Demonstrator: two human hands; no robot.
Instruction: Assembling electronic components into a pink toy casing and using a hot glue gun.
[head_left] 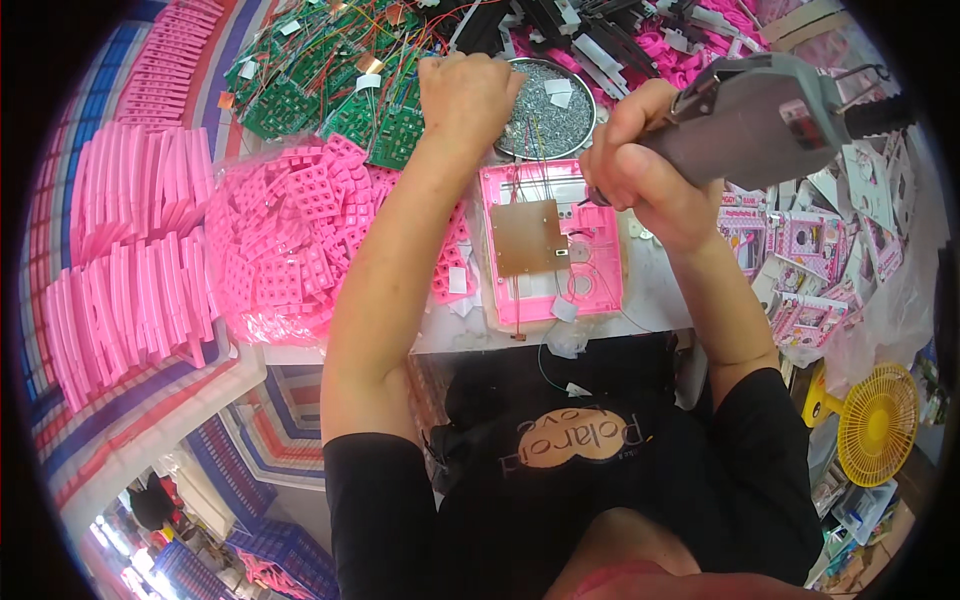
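My right hand (pixel 665 170) is wrapped round a grey electric screwdriver (pixel 755 125), whose tip points down and left over a pink plastic housing (pixel 600 285). A brown circuit board (pixel 528 237) with thin wires lies in that housing. At the left rim of a round metal bowl (pixel 594 115) of small screws (pixel 560 125) is my left hand (pixel 468 98), its fingers curled. What they hold, if anything, is hidden. Green circuit boards (pixel 385 125) with coloured wires are heaped just beyond and left of that hand.
Pink button pads (pixel 275 235) fill a clear bag left of the housing. Stacks of pink plastic parts (pixel 130 300) stand at far left. Black and pink parts (pixel 600 50) are piled at the back. Printed panels (pixel 815 245) lie on the right, above a yellow fan (pixel 878 425).
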